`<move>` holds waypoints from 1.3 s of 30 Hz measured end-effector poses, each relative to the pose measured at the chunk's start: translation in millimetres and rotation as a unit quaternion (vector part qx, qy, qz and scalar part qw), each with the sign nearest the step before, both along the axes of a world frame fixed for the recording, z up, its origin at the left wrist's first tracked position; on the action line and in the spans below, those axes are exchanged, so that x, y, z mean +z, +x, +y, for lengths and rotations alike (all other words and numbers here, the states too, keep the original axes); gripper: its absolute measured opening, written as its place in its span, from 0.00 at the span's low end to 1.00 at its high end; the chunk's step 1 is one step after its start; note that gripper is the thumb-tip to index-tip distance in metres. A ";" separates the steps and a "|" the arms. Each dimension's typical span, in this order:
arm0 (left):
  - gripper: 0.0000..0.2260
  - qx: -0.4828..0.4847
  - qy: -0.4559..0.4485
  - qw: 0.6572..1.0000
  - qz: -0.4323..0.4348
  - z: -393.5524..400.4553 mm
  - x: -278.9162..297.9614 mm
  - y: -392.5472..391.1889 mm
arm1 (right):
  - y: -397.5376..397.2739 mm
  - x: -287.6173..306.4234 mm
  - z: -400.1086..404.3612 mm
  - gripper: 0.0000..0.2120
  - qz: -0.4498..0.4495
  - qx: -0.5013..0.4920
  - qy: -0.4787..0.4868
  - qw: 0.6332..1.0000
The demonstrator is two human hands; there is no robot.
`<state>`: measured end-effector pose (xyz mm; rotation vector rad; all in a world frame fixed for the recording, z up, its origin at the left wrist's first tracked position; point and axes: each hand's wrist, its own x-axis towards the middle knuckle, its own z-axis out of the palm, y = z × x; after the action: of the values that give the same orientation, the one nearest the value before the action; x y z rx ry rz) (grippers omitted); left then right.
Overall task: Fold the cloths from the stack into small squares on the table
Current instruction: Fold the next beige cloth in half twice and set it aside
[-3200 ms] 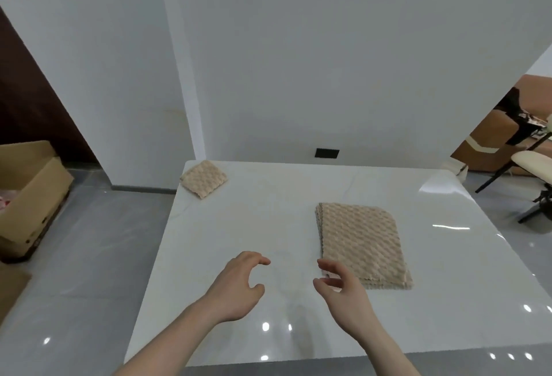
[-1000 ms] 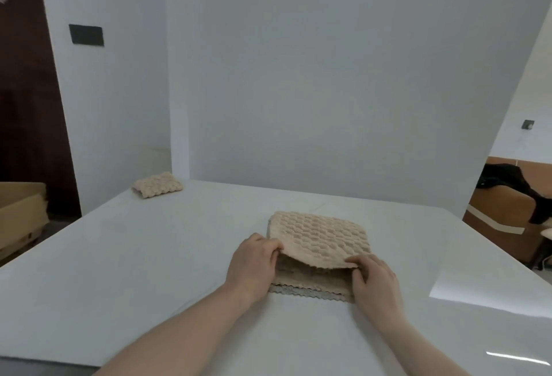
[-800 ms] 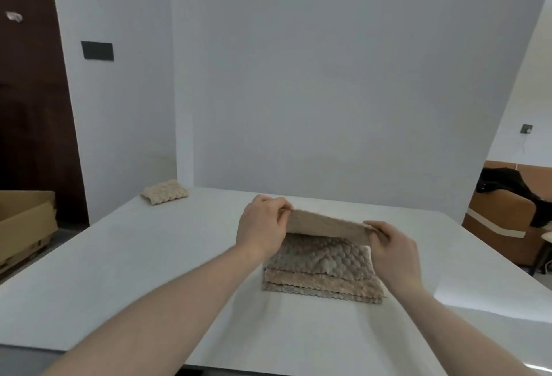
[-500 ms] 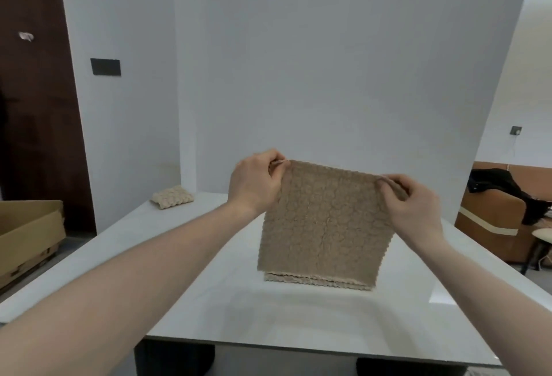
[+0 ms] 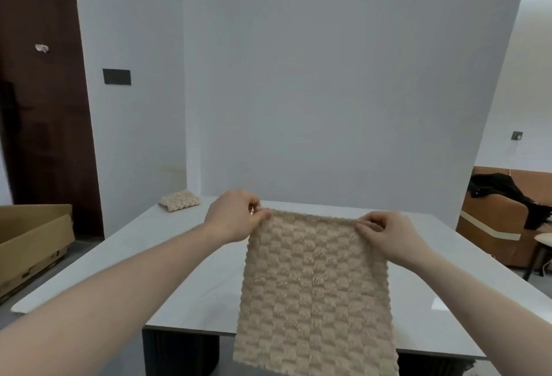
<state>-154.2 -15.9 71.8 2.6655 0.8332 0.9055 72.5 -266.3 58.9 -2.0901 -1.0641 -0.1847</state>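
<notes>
Home room: sofa (image 5: 490,226), dining table (image 5: 185,256)

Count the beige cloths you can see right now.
2. One open cloth hangs in front of the table, its top corners pinched by the left hand and right hand. One folded cloth lies at the far left corner. The stack may be hidden behind the hanging cloth.

Both forearms are bare to the frame edge, hands ungloved, no jewellery
</notes>
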 end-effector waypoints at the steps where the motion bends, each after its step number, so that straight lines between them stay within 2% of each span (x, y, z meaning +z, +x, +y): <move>1: 0.18 0.007 -0.022 1.000 0.005 3.4 -7.2 4.1 | 3.3 -6.3 4.9 0.06 -0.012 -0.005 -0.030 0.999; 4: 0.17 0.029 -0.103 0.994 0.001 13.6 -27.3 21.0 | 14.0 -22.5 24.8 0.06 -0.029 -0.029 -0.075 0.996; 10: 0.13 0.044 -0.183 0.982 -0.015 28.0 -50.9 54.9 | 31.7 -38.0 59.7 0.06 -0.059 -0.097 -0.071 0.991; 15: 0.07 0.054 -0.183 0.981 -0.041 39.0 -52.9 65.8 | 42.7 -42.7 75.1 0.06 -0.064 -0.096 -0.043 0.992; 22: 0.03 0.006 -0.212 0.977 -0.033 50.0 -70.3 57.8 | 42.1 -53.3 72.6 0.07 -0.040 -0.050 -0.017 0.998; 30: 0.03 -0.025 -0.206 0.978 -0.009 38.0 -99.5 17.4 | 11.1 -77.2 37.1 0.09 -0.044 0.022 -0.079 0.996; 39: 0.06 -0.027 -0.173 0.983 0.053 6.3 -135.8 -24.2 | -16.5 -118.1 0.0 0.07 -0.042 0.034 -0.134 0.989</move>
<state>-178.4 -9.6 -64.1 2.4339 0.8483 0.5504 56.0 -266.3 -59.2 -2.2981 -1.2667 -0.1002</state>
